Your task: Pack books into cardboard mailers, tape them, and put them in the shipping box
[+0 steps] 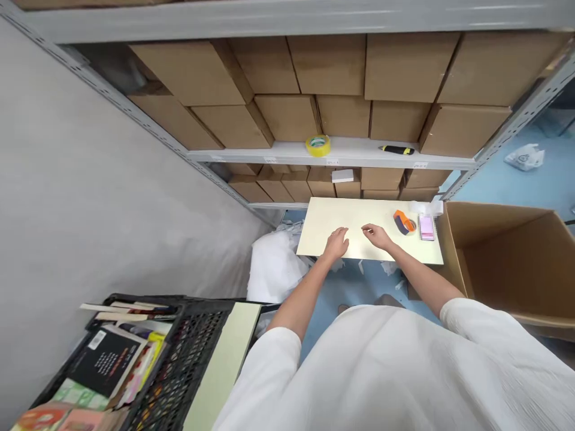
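Note:
Over the pale cream board (pixel 326 211), my two hands face each other with a gap between them. My left hand (pixel 336 243) is near the board's front edge, fingers loosely extended, holding nothing I can see. My right hand (pixel 377 236) is a little further right, its fingers loosely bent and apart, also with nothing visible in it. To its right on the board lies an orange and dark tape dispenser (pixel 403 222). Beside that is a phone with a pink screen (pixel 426 227), partly blurred, and a white strip of material (pixel 426 208) lies behind it.
Shelving (pixel 287 149) full of brown boxes (pixel 332 63) stands ahead, with yellow tape (pixel 318 145) and a utility knife (pixel 397 149) on its ledge. A large open carton (pixel 453 263) is at right. White bundled material (pixel 274 266) and a black crate of books (pixel 188 341) are at left.

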A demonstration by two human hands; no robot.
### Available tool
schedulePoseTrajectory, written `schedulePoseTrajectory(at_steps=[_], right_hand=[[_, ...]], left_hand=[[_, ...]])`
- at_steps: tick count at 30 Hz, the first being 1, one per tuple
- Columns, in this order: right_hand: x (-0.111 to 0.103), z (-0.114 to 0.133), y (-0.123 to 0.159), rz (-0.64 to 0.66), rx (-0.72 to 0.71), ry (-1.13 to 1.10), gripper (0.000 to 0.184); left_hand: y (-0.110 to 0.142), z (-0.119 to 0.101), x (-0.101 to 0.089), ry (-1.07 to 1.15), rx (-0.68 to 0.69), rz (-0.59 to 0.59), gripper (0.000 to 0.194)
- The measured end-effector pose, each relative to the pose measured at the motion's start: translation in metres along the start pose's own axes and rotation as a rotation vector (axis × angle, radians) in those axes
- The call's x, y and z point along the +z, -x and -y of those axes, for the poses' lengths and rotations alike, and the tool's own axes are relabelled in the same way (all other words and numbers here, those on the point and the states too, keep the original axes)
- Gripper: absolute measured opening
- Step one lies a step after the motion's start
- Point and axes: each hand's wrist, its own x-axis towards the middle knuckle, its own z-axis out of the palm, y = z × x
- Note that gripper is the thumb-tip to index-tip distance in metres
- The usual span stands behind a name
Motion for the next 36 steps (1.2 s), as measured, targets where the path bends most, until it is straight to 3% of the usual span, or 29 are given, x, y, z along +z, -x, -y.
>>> schedulePoseTrajectory(at_steps=[4,8,11,15,20,24,28,32,36], right_hand=[[-0.008,-0.02,-0.001,-0.049,0.197,0.179,0.028],[-0.042,-0.07,-0.002,-0.179,0.454,0.409,0.039],[-0.065,-0.107,-0.011,-0.187,0.589,0.525,0.047],[-0.08,-0.137,-0.027,-0.093,0.667,0.612,0.046],[-0.084,-0.145,-0.04,-0.041,0.617,0.643,0.035],[-0.086,-0.121,-0.047,-0.021,0.398,0.687,0.035],[-0.102,-0.068,-0.07,-0.025,0.092,0.623,0.037],[-0.137,0.0,-0.125,-0.163,-0.223,0.589,0.046],[-0.174,0.058,-0.202,-0.271,-0.412,0.633,0.05]], left_hand=[[-0.002,0.015,0.003,0.075,-0.011,0.009,0.056],[-0.014,0.018,0.018,0.13,-0.016,0.014,0.057],[-0.025,0.021,0.028,0.157,-0.029,0.013,0.055],[-0.041,0.025,0.033,0.172,-0.098,0.024,0.052],[-0.064,0.025,0.031,0.19,-0.16,0.023,0.052],[-0.079,0.022,0.026,0.204,-0.177,-0.003,0.051],[-0.091,0.017,0.021,0.2,-0.18,-0.039,0.049],[-0.104,0.011,0.016,0.187,-0.184,-0.087,0.049],[-0.111,0.007,0.009,0.19,-0.208,-0.133,0.048]])
